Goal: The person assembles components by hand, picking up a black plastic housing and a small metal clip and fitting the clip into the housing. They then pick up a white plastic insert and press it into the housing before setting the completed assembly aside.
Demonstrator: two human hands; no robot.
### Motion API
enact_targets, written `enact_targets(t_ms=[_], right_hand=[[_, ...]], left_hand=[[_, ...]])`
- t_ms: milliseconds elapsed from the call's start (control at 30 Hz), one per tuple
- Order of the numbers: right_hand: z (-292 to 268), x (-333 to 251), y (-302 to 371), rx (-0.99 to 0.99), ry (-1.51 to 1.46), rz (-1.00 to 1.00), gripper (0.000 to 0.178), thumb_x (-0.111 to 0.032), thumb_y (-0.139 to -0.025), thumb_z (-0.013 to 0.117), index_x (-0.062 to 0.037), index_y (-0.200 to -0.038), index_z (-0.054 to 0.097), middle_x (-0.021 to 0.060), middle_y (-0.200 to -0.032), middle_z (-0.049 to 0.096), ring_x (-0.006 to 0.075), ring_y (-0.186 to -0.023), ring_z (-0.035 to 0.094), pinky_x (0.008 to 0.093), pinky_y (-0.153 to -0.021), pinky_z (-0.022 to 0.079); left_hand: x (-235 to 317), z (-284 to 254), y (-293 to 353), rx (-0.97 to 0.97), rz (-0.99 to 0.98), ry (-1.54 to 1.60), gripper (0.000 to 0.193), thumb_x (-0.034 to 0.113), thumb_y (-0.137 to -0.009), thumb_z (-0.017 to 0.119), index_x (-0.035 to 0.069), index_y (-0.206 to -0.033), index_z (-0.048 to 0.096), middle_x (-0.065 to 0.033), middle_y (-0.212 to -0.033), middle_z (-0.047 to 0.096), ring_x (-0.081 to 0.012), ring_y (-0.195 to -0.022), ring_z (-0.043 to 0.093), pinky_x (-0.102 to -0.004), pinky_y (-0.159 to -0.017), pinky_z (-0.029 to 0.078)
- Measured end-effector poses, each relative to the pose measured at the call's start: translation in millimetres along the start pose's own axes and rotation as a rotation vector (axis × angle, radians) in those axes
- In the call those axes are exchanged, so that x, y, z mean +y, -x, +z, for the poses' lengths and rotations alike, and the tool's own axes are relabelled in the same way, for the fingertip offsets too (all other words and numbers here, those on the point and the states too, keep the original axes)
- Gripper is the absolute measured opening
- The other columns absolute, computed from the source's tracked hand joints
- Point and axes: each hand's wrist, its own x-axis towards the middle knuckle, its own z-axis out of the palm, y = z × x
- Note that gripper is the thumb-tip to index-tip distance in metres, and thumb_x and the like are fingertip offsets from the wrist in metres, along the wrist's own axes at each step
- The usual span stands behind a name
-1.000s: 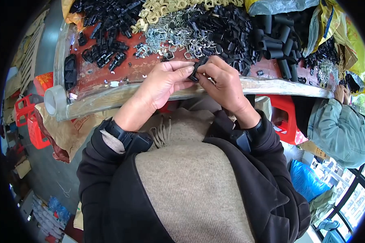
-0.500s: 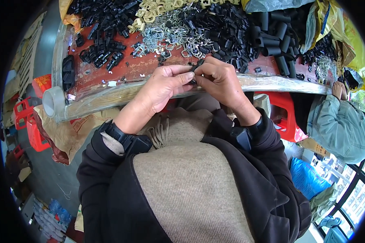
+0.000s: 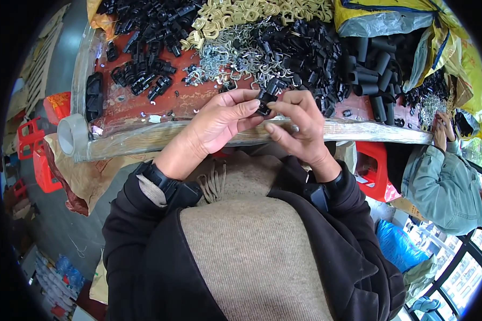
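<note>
My left hand (image 3: 222, 123) and my right hand (image 3: 300, 125) meet over the front edge of the red table (image 3: 144, 104). Together they pinch a small black plastic part (image 3: 266, 100) between thumbs and fingertips. Just beyond it lies a heap of silver metal clips (image 3: 235, 53). A pile of black plastic parts (image 3: 305, 51) sits right behind my right hand. Both wrists wear black bands.
Beige hook-shaped pieces (image 3: 246, 10) lie at the back, black tubes (image 3: 369, 59) to the right, more black parts (image 3: 144, 77) to the left. A tape roll (image 3: 69, 134) sits at the table's left corner. Another person in a grey-blue jacket (image 3: 439, 176) works at right. Red stools (image 3: 35, 150) stand left.
Both hands have stayed together at the table edge, fingers shifting slightly around the small black part. The view has drifted a little.
</note>
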Motion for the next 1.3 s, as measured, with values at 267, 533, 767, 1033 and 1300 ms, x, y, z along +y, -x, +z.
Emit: enact_targets(t_ms=[267,533,767,1033,1300], right_hand=[[-6.7,-7.8,6.4,-0.101,0.288,-0.095,0.033,-0.015,-0.058,0.069,-0.0065,-0.088,0.057,0.0097,-0.091,0.047,0.0209,-0.075,0.045,0.0305,-0.063,0.039],[-6.6,-11.9,5.8,-0.103,0.380,-0.167,0.035,-0.017,-0.054,0.070,-0.0077,-0.086,0.058,0.0103,-0.093,0.047,0.0256,-0.083,0.044,0.0359,-0.075,0.035],[1.6,-5.5,7.6,0.055,0.272,-0.165,0.035,-0.020,-0.055,0.069,-0.0061,-0.086,0.057,0.0117,-0.095,0.046,0.0262,-0.087,0.044,0.0354,-0.074,0.035],[2.1,-9.9,3.7,-0.011,0.389,-0.174,0.037,-0.020,-0.057,0.068,-0.0052,-0.088,0.057,0.0130,-0.094,0.045,0.0264,-0.087,0.044,0.0350,-0.072,0.037],[-9.1,3.5,12.6,0.106,0.318,0.029,0.034,-0.013,-0.061,0.065,-0.0064,-0.093,0.054,0.0109,-0.090,0.047,0.0244,-0.085,0.046,0.0316,-0.071,0.037]], left_hand=[[-7.3,7.0,0.4,0.000,-0.018,-0.005,0.022,0.007,-0.078,0.053,0.001,-0.100,0.049,-0.0072,-0.094,0.054,-0.0155,-0.085,0.054,-0.0276,-0.077,0.046],[-12.1,-1.1,2.0,-0.044,-0.079,-0.002,0.024,0.008,-0.079,0.052,0.001,-0.102,0.048,-0.0073,-0.094,0.054,-0.0160,-0.084,0.055,-0.0276,-0.076,0.047],[-2.9,2.7,3.4,-0.047,-0.050,0.010,0.026,0.009,-0.079,0.053,0.001,-0.103,0.048,-0.0070,-0.095,0.054,-0.0162,-0.084,0.056,-0.0263,-0.075,0.047],[-1.6,0.4,-1.2,-0.060,-0.040,-0.002,0.029,0.009,-0.080,0.052,0.001,-0.107,0.045,-0.0092,-0.100,0.053,-0.0187,-0.087,0.055,-0.0259,-0.075,0.048],[31.4,0.7,-17.3,0.018,0.167,0.047,0.033,0.005,-0.079,0.051,-0.001,-0.110,0.041,-0.0154,-0.097,0.053,-0.0248,-0.088,0.055,-0.0244,-0.072,0.049]])
